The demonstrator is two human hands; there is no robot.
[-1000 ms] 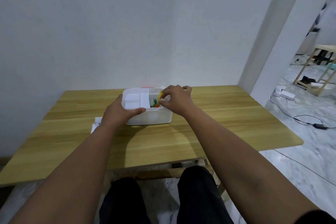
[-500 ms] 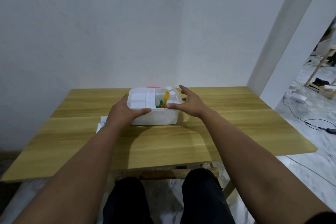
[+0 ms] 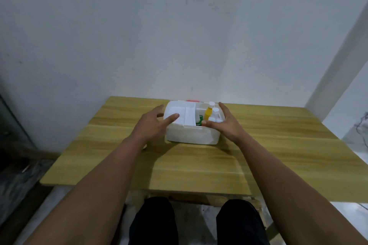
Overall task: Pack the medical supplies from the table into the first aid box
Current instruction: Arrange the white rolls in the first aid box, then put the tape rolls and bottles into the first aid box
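- Left hand [image 3: 151,127]: fingers spread, resting on the box's left end.
- First aid box [image 3: 191,135]: mid counter [image 3: 278,155], uncovered; yellow bottle [image 3: 208,113] upright inside.
- Right hand [image 3: 225,123]: spread flat against the right end.
- Advice: brace both ends evenly; keep bottles upright.
- Unclear: lid position; red object behind the box.

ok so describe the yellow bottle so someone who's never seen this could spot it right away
On the wooden table sits a white first aid box, flanked by both hands. In its right half, among white-capped bottles, stands the yellow bottle. It is the only yellow thing in the box.
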